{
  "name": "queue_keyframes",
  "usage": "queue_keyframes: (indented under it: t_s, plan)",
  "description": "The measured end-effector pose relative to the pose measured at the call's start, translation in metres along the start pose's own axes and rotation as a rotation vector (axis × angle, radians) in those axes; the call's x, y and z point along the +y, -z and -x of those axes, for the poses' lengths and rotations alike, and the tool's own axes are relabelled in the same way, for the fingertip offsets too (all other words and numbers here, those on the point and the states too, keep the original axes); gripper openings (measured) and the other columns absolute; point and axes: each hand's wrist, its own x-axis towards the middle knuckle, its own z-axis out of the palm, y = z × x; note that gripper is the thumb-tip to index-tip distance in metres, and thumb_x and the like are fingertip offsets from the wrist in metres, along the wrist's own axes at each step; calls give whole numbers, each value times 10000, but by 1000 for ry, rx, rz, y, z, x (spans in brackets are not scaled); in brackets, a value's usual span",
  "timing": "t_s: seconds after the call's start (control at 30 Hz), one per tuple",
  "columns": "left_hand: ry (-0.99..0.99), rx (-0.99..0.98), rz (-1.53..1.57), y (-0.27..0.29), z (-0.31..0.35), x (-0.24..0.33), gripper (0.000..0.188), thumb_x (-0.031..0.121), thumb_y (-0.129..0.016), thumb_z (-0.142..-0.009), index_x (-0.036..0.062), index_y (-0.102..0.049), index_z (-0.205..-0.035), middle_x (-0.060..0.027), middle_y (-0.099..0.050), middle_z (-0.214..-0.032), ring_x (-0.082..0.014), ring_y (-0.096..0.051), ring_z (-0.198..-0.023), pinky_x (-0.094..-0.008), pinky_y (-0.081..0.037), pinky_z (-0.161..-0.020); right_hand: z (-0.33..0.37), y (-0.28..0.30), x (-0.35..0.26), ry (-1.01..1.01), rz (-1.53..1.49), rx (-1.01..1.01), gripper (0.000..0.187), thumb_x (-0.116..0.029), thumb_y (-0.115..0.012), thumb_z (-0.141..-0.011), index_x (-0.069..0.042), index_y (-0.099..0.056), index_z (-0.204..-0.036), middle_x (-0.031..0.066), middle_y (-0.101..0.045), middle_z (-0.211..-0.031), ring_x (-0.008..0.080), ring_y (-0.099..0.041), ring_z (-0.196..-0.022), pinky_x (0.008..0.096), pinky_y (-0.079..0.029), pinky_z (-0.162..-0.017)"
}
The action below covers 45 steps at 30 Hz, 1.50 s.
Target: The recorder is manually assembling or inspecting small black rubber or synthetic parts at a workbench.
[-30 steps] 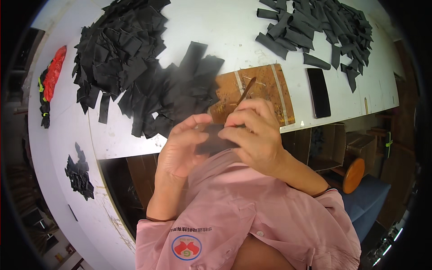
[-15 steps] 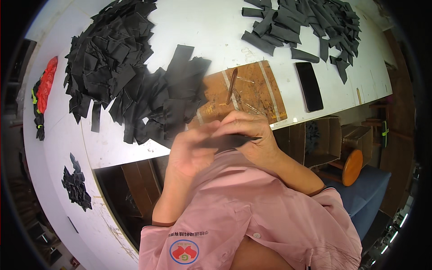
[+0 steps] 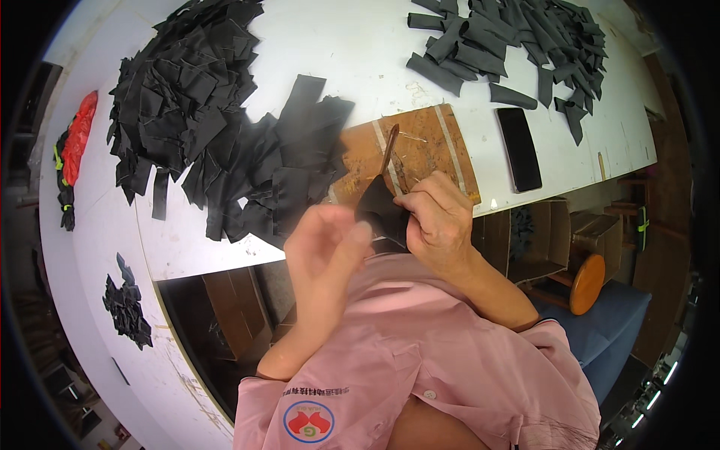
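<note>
A small piece of black fabric [image 3: 384, 214] is pinched along its right side in my right hand [image 3: 442, 221], just in front of the brown board. My left hand [image 3: 322, 247] is at the fabric's left edge, thumb against or over it. Motion blurs its fingers, so I cannot tell whether they grip. Behind the fabric a brown pointed stick [image 3: 390, 146] slants over the wooden board [image 3: 442, 150], which has pale strips across it. Left of the board lies a loose spread of flat black fabric pieces [image 3: 292, 142].
A big heap of black fabric pieces [image 3: 184, 97] lies far left; narrow, tube-like dark pieces [image 3: 480, 56] lie far right. A black phone [image 3: 519, 150] is near the table's edge. A red plastic bundle [image 3: 78, 139] and small black scraps [image 3: 127, 311] lie left. An orange-topped stool [image 3: 587, 281] stands right.
My right hand has moved slightly right and turned. My left hand has shifted down and right. The black fabric, seen edge-on between both hands before, now stands up nearer the board.
</note>
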Motion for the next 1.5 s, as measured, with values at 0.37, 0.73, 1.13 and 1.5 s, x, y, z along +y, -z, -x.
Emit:
queue_keyframes:
  t_s: [0.37,0.73,1.13,1.5]
  plan:
    - [-11,-13,-197,3,-7,-19,77,-11,-589,-763,-11,-582,-840,17,-558,-709,-28,-491,-617,-173,-404,-530,-6,18,-17,-294,-512,-285,328,-178,-734,-601,-5,-562,-821,90,-510,-777,232,-530,-649,294,-430,-527]
    - [-237,42,-292,2,-14,-19,71,-46,-573,-751,-32,-591,-818,-79,-600,-713,-131,-589,-601,-222,-467,-562,-5,8,-24,-414,-511,-228,199,-57,-687,-671,12,-569,-815,68,-528,-718,142,-528,-564,248,-416,-488]
    - [-321,124,-573,0,-17,-33,88,-82,-547,-753,-30,-571,-819,-54,-600,-667,-51,-530,-492,-158,-417,-407,3,-13,-17,-65,-60,-142,161,42,-586,-622,10,-537,-772,107,-480,-726,244,-527,-628,322,-439,-505]
    - [184,-141,195,7,-27,-20,246,-141,-494,-656,-6,-538,-857,6,-523,-704,14,-356,-461,-156,-237,-386,-1,1,-6,-1044,-1382,-219,24,11,-591,-744,20,-591,-766,-1,-486,-681,55,-386,-514,185,-298,-455]
